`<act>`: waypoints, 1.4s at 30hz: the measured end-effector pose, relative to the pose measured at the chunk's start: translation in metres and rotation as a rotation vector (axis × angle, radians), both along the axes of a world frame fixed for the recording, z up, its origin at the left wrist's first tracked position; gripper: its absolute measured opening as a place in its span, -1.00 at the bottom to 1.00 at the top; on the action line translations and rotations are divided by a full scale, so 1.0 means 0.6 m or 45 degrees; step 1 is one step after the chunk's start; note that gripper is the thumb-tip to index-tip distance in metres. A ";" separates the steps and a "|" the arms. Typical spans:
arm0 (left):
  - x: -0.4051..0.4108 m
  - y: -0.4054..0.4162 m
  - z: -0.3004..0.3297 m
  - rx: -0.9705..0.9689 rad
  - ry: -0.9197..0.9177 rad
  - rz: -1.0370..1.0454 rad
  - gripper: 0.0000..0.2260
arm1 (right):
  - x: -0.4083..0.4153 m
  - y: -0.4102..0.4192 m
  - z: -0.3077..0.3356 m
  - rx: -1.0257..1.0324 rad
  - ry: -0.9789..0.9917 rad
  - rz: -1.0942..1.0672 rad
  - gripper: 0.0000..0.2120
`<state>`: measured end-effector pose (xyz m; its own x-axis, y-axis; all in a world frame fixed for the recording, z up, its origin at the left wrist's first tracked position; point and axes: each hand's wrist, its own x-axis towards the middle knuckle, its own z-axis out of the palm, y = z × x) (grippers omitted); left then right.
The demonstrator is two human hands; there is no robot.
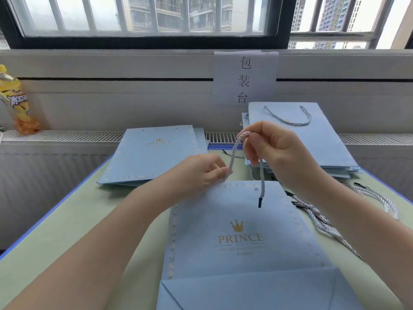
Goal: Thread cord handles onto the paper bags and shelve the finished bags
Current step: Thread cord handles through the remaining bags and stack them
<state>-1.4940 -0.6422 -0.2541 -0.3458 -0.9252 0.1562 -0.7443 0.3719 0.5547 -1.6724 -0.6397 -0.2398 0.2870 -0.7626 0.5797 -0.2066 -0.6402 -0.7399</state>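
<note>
1. Centre of the frame: the left hand [206,170] has its fingers curled, pinching one end of a pale twisted cord [235,151] right at the top edge of the flat blue paper bag [241,233].
2. Just right of centre, the right hand [271,148] is raised above the bag, fingers pinched round the cord's loop.
3. From that grip the cord's other end hangs straight down, and its dark tip [260,202] dangles over the bag's upper part, near a punched hole [256,188].
4. The bag lies in the lower centre on the green surface [73,220], gold crown and "PRINCE" facing up.
5. Left of centre, behind the left hand, sits a stack of blue bags without handles [154,153].
6. Upper right: another stack of bags [312,139], and the top one carries a grey cord handle [288,119].
7. On the right side of the frame, loose cords [324,218] lie in a heap on the surface beside the right forearm.
8. Far left, a yellow drink bottle [16,101] stands on the ledge, and a paper sign [245,78] hangs below the window.
</note>
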 end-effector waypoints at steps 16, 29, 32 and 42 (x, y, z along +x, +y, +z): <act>-0.023 0.010 -0.007 0.080 0.790 -0.246 -0.70 | -0.016 -0.012 -0.021 -0.591 0.700 -0.550 -0.83; 0.003 0.002 0.022 -0.172 1.131 -0.167 -0.56 | -0.040 -0.031 -0.022 -0.194 0.733 -0.651 -0.78; -0.011 0.005 0.003 0.060 0.886 -0.183 -0.65 | -0.036 -0.033 -0.020 -0.168 0.522 -0.575 -0.87; -0.044 0.006 -0.053 0.031 -0.009 -0.107 -0.67 | -0.027 -0.019 -0.013 -0.307 0.186 -0.458 -0.88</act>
<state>-1.5202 -0.6387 -0.2861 -0.4233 -0.8965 0.1310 -0.7149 0.4193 0.5595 -1.6885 -0.6512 -0.2476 0.1206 -0.6769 0.7261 -0.5389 -0.6589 -0.5248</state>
